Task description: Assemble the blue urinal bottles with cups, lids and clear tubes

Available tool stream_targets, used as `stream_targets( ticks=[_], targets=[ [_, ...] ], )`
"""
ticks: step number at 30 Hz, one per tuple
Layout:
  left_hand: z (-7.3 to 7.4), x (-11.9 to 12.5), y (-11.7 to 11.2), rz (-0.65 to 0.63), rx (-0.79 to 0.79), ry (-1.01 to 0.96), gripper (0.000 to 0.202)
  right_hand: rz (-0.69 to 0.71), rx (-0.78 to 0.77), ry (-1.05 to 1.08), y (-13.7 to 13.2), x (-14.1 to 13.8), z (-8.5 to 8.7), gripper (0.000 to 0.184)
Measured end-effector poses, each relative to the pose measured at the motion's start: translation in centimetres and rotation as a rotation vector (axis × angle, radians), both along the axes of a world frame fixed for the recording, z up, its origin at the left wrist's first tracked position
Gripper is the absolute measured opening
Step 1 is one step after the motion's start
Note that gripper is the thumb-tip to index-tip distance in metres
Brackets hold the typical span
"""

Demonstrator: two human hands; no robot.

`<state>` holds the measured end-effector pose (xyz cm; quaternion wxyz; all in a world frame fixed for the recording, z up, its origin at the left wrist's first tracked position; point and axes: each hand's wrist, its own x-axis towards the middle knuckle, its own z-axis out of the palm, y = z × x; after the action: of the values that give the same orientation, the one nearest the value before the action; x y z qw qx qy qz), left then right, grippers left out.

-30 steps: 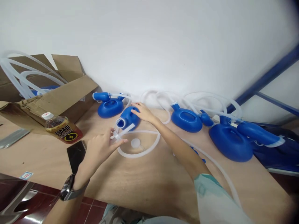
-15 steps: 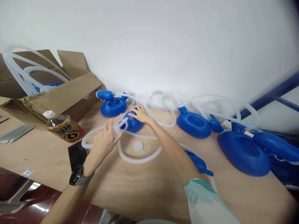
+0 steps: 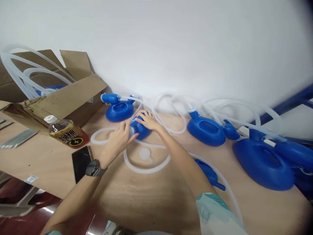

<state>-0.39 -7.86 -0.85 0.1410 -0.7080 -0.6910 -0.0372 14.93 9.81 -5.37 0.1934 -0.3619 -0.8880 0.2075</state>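
Note:
A blue plastic urinal bottle [image 3: 141,131] lies on the wooden table in front of me, its mouth turned to the left. My right hand [image 3: 147,120] grips its body from above, fingers curled over the far side. At the mouth, my left hand [image 3: 119,138] is wrapped round the whitish tube fitting [image 3: 132,131] and presses against it; the palm hides most of this joint. A translucent tube [image 3: 146,170] loops over the table beneath my wrists. Inside that loop, just below the bottle, lies a round white cap [image 3: 145,153] with a strap.
More blue urinal bottles [image 3: 206,131] with tubes stand along the wall. A blue funnel-shaped piece [image 3: 209,174] lies right of my forearm. At left are an open cardboard box [image 3: 66,98] holding tubes, a drink bottle [image 3: 67,132] and a black phone [image 3: 80,163].
My left hand has moved right, bringing the tube fitting up against the bottle's mouth. My right hand stays on the bottle. The view has shifted slightly.

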Motion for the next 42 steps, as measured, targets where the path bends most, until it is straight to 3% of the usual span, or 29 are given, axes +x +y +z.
stream_targets(
  ticks=[7, 11, 20, 24, 28, 33, 42],
  targets=[
    [-2.3, 0.6, 2.1, -0.074, 0.022, -0.115, 0.07, -0.041, 0.02, -0.016, -0.7, 0.1, -0.5, 0.043],
    [-1.9, 0.8, 2.4, -0.124, -0.011, -0.076, 0.069, -0.045, 0.068, -0.044, -0.8, -0.1, -0.8, 0.044],
    [-2.3, 0.9, 2.9, -0.202, 0.058, -0.109, 0.069, -0.056, -0.015, -0.064, -0.3, 0.0, -0.9, 0.045],
    [-1.2, 0.0, 2.9, -0.188, -0.032, -0.196, 0.071, -0.104, -0.067, -0.062, -0.2, 0.8, -0.1, 0.057],
    [-0.5, -0.1, 3.2, -0.152, -0.049, -0.241, 0.062, -0.164, -0.103, -0.072, -0.5, 0.8, 0.0, 0.048],
    [-1.2, 0.5, 3.5, -0.14, 0.002, -0.265, 0.036, -0.215, -0.142, -0.046, -0.8, 0.5, -0.5, 0.045],
    [-2.2, 1.0, 3.5, -0.083, 0.071, -0.293, 0.037, -0.183, -0.145, 0.022, -1.4, 1.0, -0.4, 0.044]
  ],
)
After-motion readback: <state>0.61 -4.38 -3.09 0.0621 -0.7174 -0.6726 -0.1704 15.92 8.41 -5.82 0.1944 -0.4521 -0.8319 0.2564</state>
